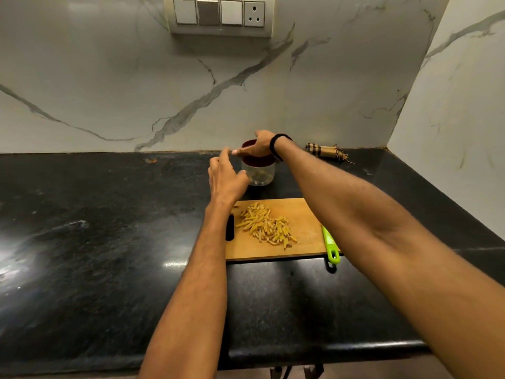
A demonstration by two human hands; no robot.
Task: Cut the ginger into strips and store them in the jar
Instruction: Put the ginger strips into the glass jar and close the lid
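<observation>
While cut ginger strips (266,227) are lying unstored on the board (307,214), my right grip (259,146) is clamping the jar (261,175) lid (258,160), left grip (225,181) spreading apart alongside.

A home kitchen: black stone counter (95,228) against a marble-look wall (82,77), a switch panel (220,15) with socket (254,13) high on it, cut ginger (266,227) on a chopping board (306,214).

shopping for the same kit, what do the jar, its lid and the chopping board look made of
The jar is clear and glossy with a see-through wall; plastic or glass, I cannot tell which. The lid is opaque dark red and smooth, probably plastic; the right hand grips it. The chopping board is matte tan, likely wood or bamboo.
</observation>
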